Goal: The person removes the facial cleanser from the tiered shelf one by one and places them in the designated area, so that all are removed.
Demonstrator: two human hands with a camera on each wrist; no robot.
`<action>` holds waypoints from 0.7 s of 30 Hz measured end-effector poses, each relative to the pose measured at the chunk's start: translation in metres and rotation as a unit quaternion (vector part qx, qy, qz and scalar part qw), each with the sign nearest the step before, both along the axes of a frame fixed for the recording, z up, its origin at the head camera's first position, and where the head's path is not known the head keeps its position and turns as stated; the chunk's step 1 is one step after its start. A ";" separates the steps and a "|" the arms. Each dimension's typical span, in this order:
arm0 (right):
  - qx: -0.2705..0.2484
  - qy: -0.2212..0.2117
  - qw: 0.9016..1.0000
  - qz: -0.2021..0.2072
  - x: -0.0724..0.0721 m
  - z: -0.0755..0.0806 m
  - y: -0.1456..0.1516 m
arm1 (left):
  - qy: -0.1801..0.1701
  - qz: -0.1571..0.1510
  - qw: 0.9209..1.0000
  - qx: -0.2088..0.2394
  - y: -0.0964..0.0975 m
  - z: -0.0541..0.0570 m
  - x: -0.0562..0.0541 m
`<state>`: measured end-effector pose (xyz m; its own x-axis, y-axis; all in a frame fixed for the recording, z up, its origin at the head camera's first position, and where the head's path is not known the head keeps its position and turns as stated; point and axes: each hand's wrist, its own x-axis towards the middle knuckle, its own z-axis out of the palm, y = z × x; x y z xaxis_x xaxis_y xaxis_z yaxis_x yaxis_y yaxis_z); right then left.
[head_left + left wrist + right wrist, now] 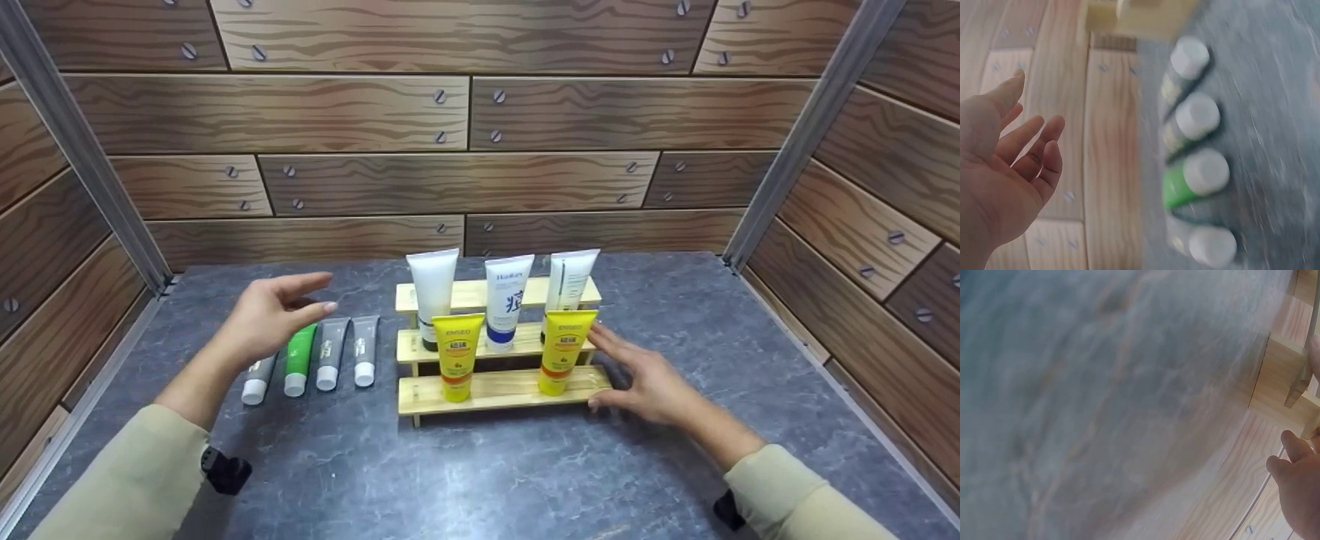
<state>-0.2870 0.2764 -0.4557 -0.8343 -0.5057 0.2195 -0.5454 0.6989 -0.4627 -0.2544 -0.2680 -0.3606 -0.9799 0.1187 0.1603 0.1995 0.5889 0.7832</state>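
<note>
My left hand (262,315) hovers over a row of small tubes at the left, thumb and fingers apart, holding nothing. Below it lie several white-capped tubes: a green tube (301,358) and grey tubes, one grey tube (365,351) being rightmost. My right hand (649,382) rests at the right end of a tiered wooden rack (502,391), thumb by the lowest shelf's front corner, fingers fairly straight beside the middle tier. Two yellow tubes stand cap-down on the lowest shelf, one yellow tube (565,352) near this hand. Behind stand white tubes, including one with blue lettering (506,300).
A grey marbled tabletop (480,480) lies under everything. Wood-plank patterned walls (375,112) enclose the back and sides, with metal corner posts (814,127). A dark wrist camera (225,471) hangs at the left sleeve.
</note>
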 end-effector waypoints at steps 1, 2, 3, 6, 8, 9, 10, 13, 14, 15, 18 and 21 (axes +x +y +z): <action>0.001 0.003 1.000 0.001 0.000 0.000 0.000 | 0.004 -0.004 1.000 0.002 0.005 0.002 0.001; 0.001 0.007 1.000 0.002 0.000 -0.001 0.000 | 0.007 -0.008 1.000 0.003 0.010 0.005 0.003; 0.002 0.012 1.000 0.003 -0.001 -0.001 0.000 | 0.012 -0.013 1.000 0.005 0.015 0.006 0.004; 0.003 0.020 1.000 0.005 -0.001 -0.002 0.000 | 0.025 -0.028 0.999 0.013 0.029 0.011 0.007; 0.002 0.020 1.000 0.006 -0.001 -0.002 0.000 | 0.035 -0.038 0.999 0.016 0.038 0.013 0.010; 0.002 0.019 1.000 0.005 -0.001 -0.002 0.000 | 0.039 -0.040 0.998 0.015 0.042 0.014 0.011; 0.002 0.018 1.000 0.004 -0.001 -0.001 0.000 | 0.042 -0.042 0.998 0.014 0.045 0.015 0.012; 0.002 0.015 1.000 0.002 0.000 -0.001 0.000 | 0.050 -0.043 0.998 0.012 0.055 0.017 0.015; 0.002 0.015 1.000 0.001 0.000 -0.001 0.000 | 0.053 -0.043 0.998 0.013 0.058 0.018 0.016; 0.002 0.014 1.000 0.000 0.000 -0.001 0.000 | 0.054 -0.043 0.998 0.014 0.061 0.019 0.016; 0.002 0.013 1.000 0.000 0.001 0.000 0.000 | 0.064 -0.052 0.996 0.021 0.067 0.022 0.017; 0.006 0.011 1.000 -0.001 0.001 0.001 0.000 | 0.072 -0.066 0.995 0.032 0.072 0.025 0.017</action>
